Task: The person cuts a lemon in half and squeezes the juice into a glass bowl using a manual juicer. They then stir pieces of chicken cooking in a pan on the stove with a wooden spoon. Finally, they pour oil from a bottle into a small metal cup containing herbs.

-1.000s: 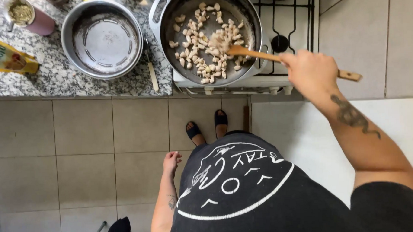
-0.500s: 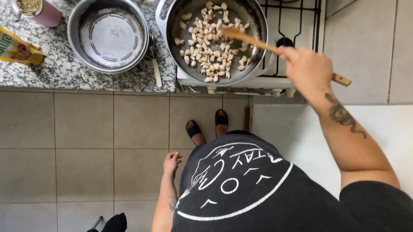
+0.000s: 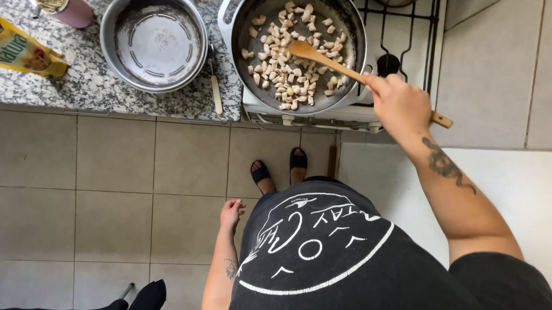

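Pan [image 3: 351, 21] first, since it is the biggest thing in hand: we see a wide, dark, round pan with a pale grey handle loop at its upper left, sitting on the white gas stove [image 3: 408, 56], whose black grate shows just to the right. Left of the stove runs the speckled granite table [image 3: 87, 95], and on it, just beside the pan, stands an empty metal pot [image 3: 154, 40] with raised ribs in its bottom. Below all this we look down on beige floor tiles [image 3: 103, 181], a black shirt with a white round print, and two feet in dark sandals near the stove front.

Inside the pan lie many small pale chunks of meat [image 3: 282, 77], spread loosely over the middle and lower part. The wooden spoon [image 3: 321, 57] slants across the pan, its bowl resting among the chunks near the centre and its handle end sticking out past the pan's right rim.

Our right hand [image 3: 401, 103] is wrapped around the spoon's handle just outside the rim, the index finger laid along the wood. Our left hand [image 3: 232, 213] hangs low beside the hip, fingers loosely curled, holding nothing.

Smaller things sit on the table: a yellow food pouch [image 3: 14, 48] at the far left, a pink cup [image 3: 71, 9] near the top edge, and a knife [image 3: 215, 89] lying between pot and pan.
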